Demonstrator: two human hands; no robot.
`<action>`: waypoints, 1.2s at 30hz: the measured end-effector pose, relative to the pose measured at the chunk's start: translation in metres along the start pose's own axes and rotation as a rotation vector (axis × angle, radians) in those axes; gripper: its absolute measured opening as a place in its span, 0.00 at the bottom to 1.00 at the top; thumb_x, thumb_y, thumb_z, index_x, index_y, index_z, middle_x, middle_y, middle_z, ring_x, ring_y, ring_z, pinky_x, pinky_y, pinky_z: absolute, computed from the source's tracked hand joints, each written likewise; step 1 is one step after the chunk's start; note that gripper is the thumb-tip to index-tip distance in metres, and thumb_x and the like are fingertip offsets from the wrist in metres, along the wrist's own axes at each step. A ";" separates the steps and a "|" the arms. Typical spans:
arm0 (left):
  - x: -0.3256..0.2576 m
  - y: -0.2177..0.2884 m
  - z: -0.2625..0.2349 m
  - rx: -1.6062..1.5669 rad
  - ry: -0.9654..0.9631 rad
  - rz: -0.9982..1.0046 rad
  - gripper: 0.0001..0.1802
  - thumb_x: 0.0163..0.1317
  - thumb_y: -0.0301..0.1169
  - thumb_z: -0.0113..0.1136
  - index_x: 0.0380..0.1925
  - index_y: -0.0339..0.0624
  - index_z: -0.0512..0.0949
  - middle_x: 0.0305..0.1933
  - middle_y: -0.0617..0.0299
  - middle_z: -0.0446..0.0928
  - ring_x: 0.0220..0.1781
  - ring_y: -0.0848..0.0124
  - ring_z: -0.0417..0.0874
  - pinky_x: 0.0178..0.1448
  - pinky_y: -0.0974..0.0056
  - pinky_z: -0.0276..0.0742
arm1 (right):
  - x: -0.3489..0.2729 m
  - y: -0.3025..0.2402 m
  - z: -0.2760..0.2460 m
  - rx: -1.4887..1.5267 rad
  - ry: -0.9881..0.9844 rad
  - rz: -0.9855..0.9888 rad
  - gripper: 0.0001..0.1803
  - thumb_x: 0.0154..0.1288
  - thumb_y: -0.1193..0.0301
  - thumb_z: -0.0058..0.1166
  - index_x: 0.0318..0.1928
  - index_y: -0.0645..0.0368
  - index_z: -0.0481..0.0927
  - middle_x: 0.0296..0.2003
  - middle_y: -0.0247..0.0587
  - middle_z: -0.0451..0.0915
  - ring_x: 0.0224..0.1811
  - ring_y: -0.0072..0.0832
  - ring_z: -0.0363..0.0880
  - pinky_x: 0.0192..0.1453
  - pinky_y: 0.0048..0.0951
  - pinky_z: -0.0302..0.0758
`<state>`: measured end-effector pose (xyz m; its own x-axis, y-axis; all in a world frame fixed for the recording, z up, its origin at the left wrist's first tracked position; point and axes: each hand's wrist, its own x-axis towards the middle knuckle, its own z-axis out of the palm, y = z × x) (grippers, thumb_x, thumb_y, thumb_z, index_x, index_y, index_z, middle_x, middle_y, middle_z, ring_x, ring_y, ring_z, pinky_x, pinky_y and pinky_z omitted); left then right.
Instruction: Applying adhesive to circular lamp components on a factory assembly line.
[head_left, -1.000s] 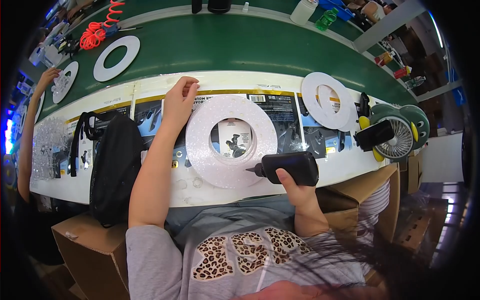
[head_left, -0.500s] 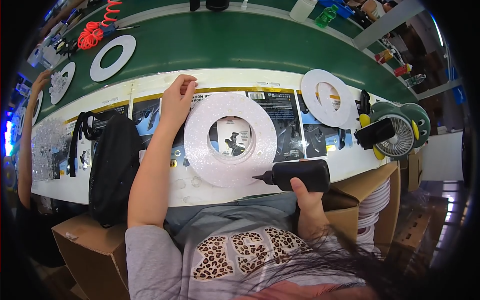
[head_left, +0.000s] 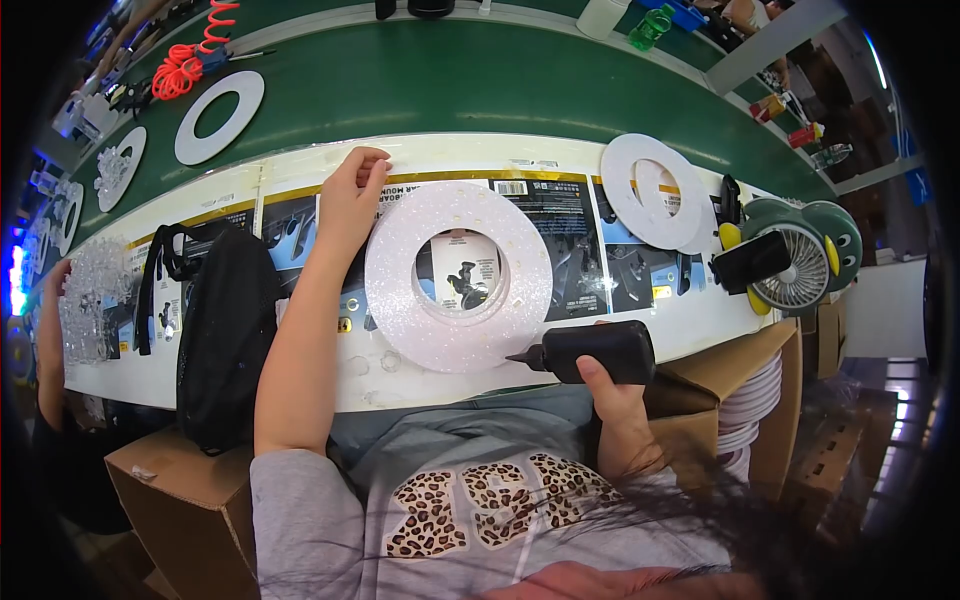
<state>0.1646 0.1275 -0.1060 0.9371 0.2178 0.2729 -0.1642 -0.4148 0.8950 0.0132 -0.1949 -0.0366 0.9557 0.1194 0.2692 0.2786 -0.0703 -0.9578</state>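
Note:
A white, speckled flat ring [head_left: 398, 318] lies in front of me on printed packaging sheets, apparently stacked on another ring whose edge shows inside the hole. My right hand [head_left: 612, 388] is wrapped round a black squeeze bottle [head_left: 600, 352], held on its side. The bottle's thin nozzle points left, its tip at the ring's lower right part; whether it touches cannot be made out. Beyond the ring's upper left edge, my left hand [head_left: 356, 190] has loosely bent fingers, apart from the thumb, with nothing visible in them.
Right: more white rings [head_left: 622, 205], a green fan [head_left: 835, 240] with a dark phone-like object in front, and a cardboard box [head_left: 690, 412] of stacked rings. Left: a black bag [head_left: 232, 335], clear plastic pieces [head_left: 95, 300], and a co-worker's arm [head_left: 50, 350]. A green surface [head_left: 400, 90] runs behind.
The co-worker's arm at the far left has come down from the green surface toward the clear plastic pieces. My hands and the bottle stay almost the same relative to the ring.

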 end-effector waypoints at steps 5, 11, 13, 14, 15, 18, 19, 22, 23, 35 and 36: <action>0.000 0.002 -0.002 0.012 -0.046 -0.024 0.09 0.67 0.27 0.50 0.43 0.35 0.75 0.38 0.56 0.81 0.41 0.72 0.82 0.48 0.69 0.76 | -0.001 0.000 -0.006 -0.060 -0.155 -0.025 0.22 0.57 0.74 0.62 0.52 0.67 0.72 0.42 0.39 0.78 0.44 0.25 0.77 0.51 0.28 0.74; 0.000 0.003 -0.001 0.032 -0.048 -0.028 0.09 0.67 0.28 0.50 0.43 0.35 0.75 0.39 0.56 0.81 0.41 0.72 0.82 0.48 0.69 0.76 | 0.005 -0.005 0.006 0.025 0.033 0.006 0.10 0.53 0.80 0.61 0.37 0.67 0.80 0.30 0.43 0.83 0.30 0.27 0.81 0.37 0.25 0.76; 0.000 0.003 -0.001 0.018 -0.048 -0.030 0.09 0.67 0.28 0.50 0.43 0.35 0.75 0.39 0.56 0.81 0.41 0.72 0.82 0.48 0.70 0.76 | 0.004 -0.006 0.008 0.041 0.074 0.001 0.10 0.53 0.79 0.61 0.37 0.67 0.80 0.30 0.43 0.83 0.31 0.27 0.81 0.38 0.25 0.76; 0.000 0.002 -0.001 0.018 -0.049 -0.030 0.09 0.67 0.28 0.50 0.43 0.35 0.75 0.39 0.56 0.81 0.41 0.72 0.82 0.48 0.70 0.76 | 0.003 -0.007 0.008 0.058 0.115 -0.005 0.10 0.54 0.79 0.61 0.38 0.67 0.80 0.31 0.43 0.83 0.31 0.26 0.81 0.39 0.25 0.76; 0.000 0.000 -0.001 0.008 -0.022 -0.017 0.09 0.66 0.29 0.52 0.42 0.37 0.76 0.37 0.56 0.82 0.39 0.70 0.82 0.46 0.68 0.76 | 0.001 -0.001 0.004 0.017 0.116 -0.058 0.10 0.55 0.78 0.61 0.38 0.67 0.79 0.32 0.42 0.82 0.34 0.25 0.80 0.42 0.25 0.76; 0.000 -0.002 -0.001 0.000 0.005 -0.001 0.09 0.65 0.30 0.53 0.40 0.38 0.77 0.35 0.57 0.82 0.37 0.69 0.83 0.45 0.67 0.77 | -0.003 -0.001 0.001 0.095 0.213 -0.022 0.10 0.56 0.76 0.60 0.39 0.67 0.79 0.34 0.41 0.82 0.37 0.25 0.79 0.44 0.25 0.75; 0.000 -0.002 0.000 -0.001 0.004 0.002 0.09 0.65 0.30 0.53 0.40 0.38 0.77 0.35 0.56 0.82 0.38 0.69 0.83 0.45 0.67 0.77 | -0.011 0.007 -0.012 0.073 0.118 0.028 0.23 0.58 0.71 0.60 0.53 0.66 0.72 0.47 0.41 0.76 0.47 0.28 0.76 0.56 0.32 0.72; 0.000 0.000 0.002 -0.005 0.006 0.010 0.08 0.65 0.30 0.53 0.40 0.38 0.77 0.35 0.56 0.82 0.38 0.69 0.83 0.45 0.67 0.77 | -0.004 0.008 -0.023 -0.056 0.096 -0.033 0.19 0.59 0.70 0.60 0.49 0.65 0.75 0.45 0.39 0.77 0.46 0.26 0.76 0.55 0.30 0.72; 0.000 0.000 0.002 -0.005 0.004 0.011 0.08 0.65 0.30 0.53 0.40 0.38 0.77 0.35 0.56 0.82 0.38 0.69 0.83 0.45 0.67 0.77 | -0.001 0.006 -0.020 -0.058 0.134 -0.043 0.16 0.60 0.70 0.59 0.47 0.64 0.76 0.43 0.37 0.78 0.45 0.24 0.75 0.54 0.28 0.71; 0.000 -0.002 0.001 0.013 0.009 0.010 0.08 0.65 0.29 0.53 0.40 0.38 0.77 0.35 0.56 0.82 0.38 0.69 0.83 0.45 0.67 0.77 | 0.017 -0.001 -0.010 -0.033 0.228 -0.032 0.08 0.61 0.75 0.58 0.40 0.64 0.78 0.35 0.35 0.80 0.36 0.20 0.76 0.42 0.22 0.72; 0.000 0.000 0.000 0.008 0.004 0.002 0.08 0.65 0.29 0.53 0.40 0.38 0.77 0.35 0.56 0.82 0.38 0.69 0.83 0.45 0.67 0.77 | 0.017 -0.003 -0.010 -0.036 0.228 -0.033 0.08 0.61 0.75 0.58 0.40 0.64 0.78 0.35 0.35 0.80 0.36 0.20 0.76 0.42 0.22 0.72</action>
<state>0.1647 0.1274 -0.1066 0.9355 0.2205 0.2760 -0.1635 -0.4223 0.8916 0.0299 -0.2020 -0.0285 0.9416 -0.1042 0.3201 0.3095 -0.1061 -0.9450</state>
